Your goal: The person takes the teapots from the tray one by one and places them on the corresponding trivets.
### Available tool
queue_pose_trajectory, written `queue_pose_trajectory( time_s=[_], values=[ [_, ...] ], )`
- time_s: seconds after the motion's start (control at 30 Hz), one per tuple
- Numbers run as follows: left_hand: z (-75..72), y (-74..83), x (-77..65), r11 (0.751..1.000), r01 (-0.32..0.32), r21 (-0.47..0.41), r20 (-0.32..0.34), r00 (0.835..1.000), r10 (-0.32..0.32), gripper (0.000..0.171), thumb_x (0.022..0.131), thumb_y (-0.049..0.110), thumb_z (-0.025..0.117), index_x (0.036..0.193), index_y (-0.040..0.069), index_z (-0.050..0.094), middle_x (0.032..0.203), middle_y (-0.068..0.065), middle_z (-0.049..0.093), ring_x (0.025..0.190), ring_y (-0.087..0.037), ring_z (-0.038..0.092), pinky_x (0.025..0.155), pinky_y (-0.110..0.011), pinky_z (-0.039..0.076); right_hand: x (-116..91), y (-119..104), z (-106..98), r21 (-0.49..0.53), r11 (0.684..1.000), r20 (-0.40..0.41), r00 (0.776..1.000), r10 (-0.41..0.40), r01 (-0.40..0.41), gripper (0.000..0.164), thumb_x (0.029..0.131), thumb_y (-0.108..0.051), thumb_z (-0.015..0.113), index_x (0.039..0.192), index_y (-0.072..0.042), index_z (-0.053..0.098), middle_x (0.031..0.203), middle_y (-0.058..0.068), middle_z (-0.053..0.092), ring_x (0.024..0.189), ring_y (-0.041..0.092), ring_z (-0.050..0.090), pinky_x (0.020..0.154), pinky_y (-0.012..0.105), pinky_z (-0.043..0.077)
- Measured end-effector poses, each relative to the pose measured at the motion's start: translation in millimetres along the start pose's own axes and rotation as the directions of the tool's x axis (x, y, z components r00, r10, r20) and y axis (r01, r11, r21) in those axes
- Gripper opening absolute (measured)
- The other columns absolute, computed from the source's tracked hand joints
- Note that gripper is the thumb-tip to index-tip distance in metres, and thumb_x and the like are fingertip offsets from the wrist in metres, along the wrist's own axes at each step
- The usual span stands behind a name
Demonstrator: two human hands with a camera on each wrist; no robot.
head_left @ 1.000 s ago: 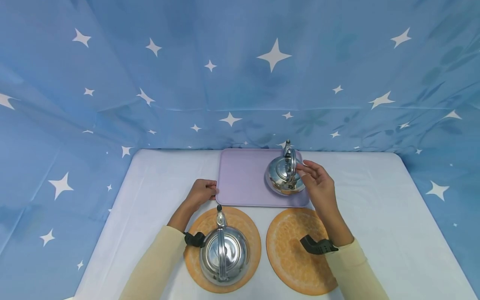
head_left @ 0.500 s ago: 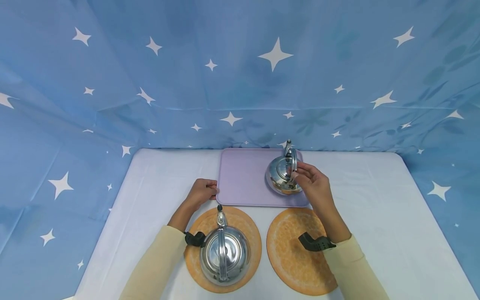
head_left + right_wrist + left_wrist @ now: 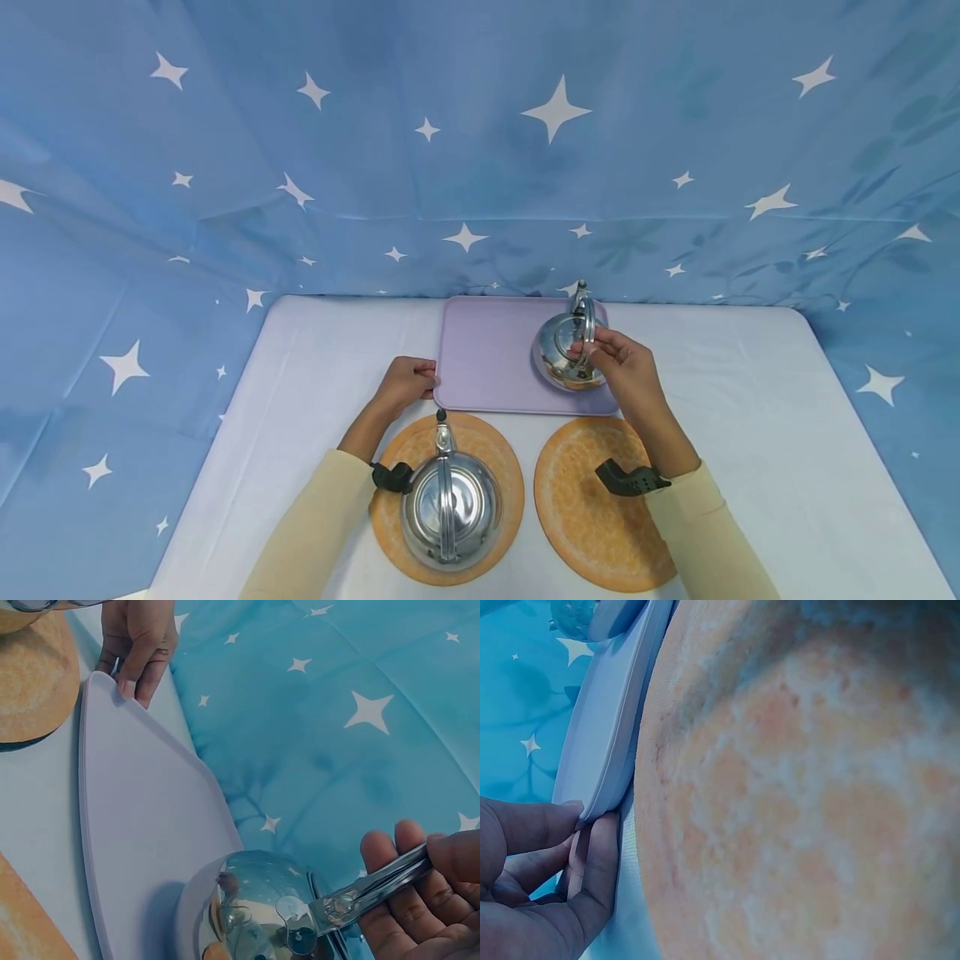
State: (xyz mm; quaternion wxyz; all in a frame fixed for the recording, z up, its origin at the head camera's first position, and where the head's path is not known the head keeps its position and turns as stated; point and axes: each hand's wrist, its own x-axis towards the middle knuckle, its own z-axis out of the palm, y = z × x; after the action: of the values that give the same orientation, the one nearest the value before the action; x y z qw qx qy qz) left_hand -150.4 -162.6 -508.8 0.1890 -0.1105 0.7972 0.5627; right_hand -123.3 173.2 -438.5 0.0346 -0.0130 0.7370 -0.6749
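Observation:
A shiny metal kettle (image 3: 557,357) sits on the right part of a pale purple tray (image 3: 487,358), its spout toward the back curtain. My right hand (image 3: 630,371) holds the kettle's raised handle; in the right wrist view the thumb lies on the handle (image 3: 375,891) with fingers on its other side. My left hand (image 3: 405,381) pinches the tray's left edge near the front corner, thumb above and fingers below in the left wrist view. A second, larger-looking metal kettle (image 3: 480,508) stands on the left orange round mat (image 3: 512,475), close to my left wrist.
Another orange round mat (image 3: 577,517) lies in front of the tray, partly under my right forearm. The white table (image 3: 772,417) extends to both sides. A blue curtain with white stars (image 3: 480,167) hangs behind the table and along its sides.
My right hand has shifted slightly left and its fingers have closed round the kettle's handle. The left hand stays on the tray's edge; tray and kettles look unmoved.

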Motion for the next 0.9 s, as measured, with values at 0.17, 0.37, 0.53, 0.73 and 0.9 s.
queue_pose_trajectory(
  time_s=[0.17, 0.37, 0.53, 0.73, 0.9],
  values=[
    [0.2, 0.3, 0.0, 1.0, 0.006, -0.006, -0.001, 1.0, -0.006, 0.035, 0.091, -0.004, 0.061, 0.125, -0.011, 0.058, 0.098, -0.017, 0.062, 0.078, -0.019, 0.065, 0.068, -0.027, 0.058, 1.1, 1.1, 0.5, -0.021, 1.0, 0.01, 1.0, -0.012, 0.012, 0.036, 0.102, -0.014, 0.052, 0.128, 0.011, 0.05, 0.106, 0.015, 0.067, 0.1, 0.015, 0.063, 0.087, 0.02, 0.051],
    [0.5, -1.1, 1.0, 1.0, 0.006, -0.008, -0.006, 1.0, -0.006, 0.035, 0.091, -0.004, 0.062, 0.125, -0.011, 0.058, 0.097, -0.017, 0.062, 0.079, -0.02, 0.065, 0.068, -0.027, 0.058, -0.3, 0.6, 2.9, -0.05, 0.998, 0.017, 0.999, -0.044, 0.045, 0.033, 0.103, -0.011, 0.049, 0.126, 0.012, 0.048, 0.106, 0.023, 0.064, 0.096, 0.018, 0.065, 0.086, 0.021, 0.052],
    [2.1, -0.2, 1.7, 1.0, 0.004, -0.005, -0.004, 1.0, -0.004, 0.035, 0.091, -0.004, 0.062, 0.125, -0.011, 0.058, 0.097, -0.017, 0.062, 0.079, -0.019, 0.065, 0.068, -0.027, 0.058, -6.4, -1.4, 0.1, -0.091, 0.994, 0.015, 0.998, -0.054, 0.055, 0.03, 0.103, -0.011, 0.049, 0.124, 0.01, 0.05, 0.105, 0.023, 0.064, 0.096, 0.02, 0.064, 0.088, 0.023, 0.052],
    [2.3, 0.1, 2.0, 1.0, 0.003, 0.0, -0.009, 1.0, -0.003, 0.034, 0.091, -0.003, 0.062, 0.125, -0.01, 0.059, 0.099, -0.018, 0.063, 0.08, -0.02, 0.065, 0.068, -0.027, 0.059, -17.7, -3.2, -6.1, -0.127, 0.99, 0.017, 0.998, -0.059, 0.06, 0.028, 0.103, -0.012, 0.048, 0.122, 0.008, 0.051, 0.103, 0.021, 0.065, 0.097, 0.021, 0.063, 0.083, 0.025, 0.053],
    [1.5, -0.5, 0.7, 1.0, 0.002, 0.003, -0.011, 1.0, -0.002, 0.033, 0.092, -0.003, 0.061, 0.125, -0.01, 0.059, 0.1, -0.018, 0.063, 0.08, -0.02, 0.065, 0.068, -0.027, 0.059, -27.7, -6.2, -8.3, -0.142, 0.985, 0.03, 0.995, -0.095, 0.098, 0.027, 0.103, -0.012, 0.049, 0.121, 0.008, 0.052, 0.102, 0.019, 0.066, 0.095, 0.021, 0.064, 0.084, 0.026, 0.053]
  ],
)
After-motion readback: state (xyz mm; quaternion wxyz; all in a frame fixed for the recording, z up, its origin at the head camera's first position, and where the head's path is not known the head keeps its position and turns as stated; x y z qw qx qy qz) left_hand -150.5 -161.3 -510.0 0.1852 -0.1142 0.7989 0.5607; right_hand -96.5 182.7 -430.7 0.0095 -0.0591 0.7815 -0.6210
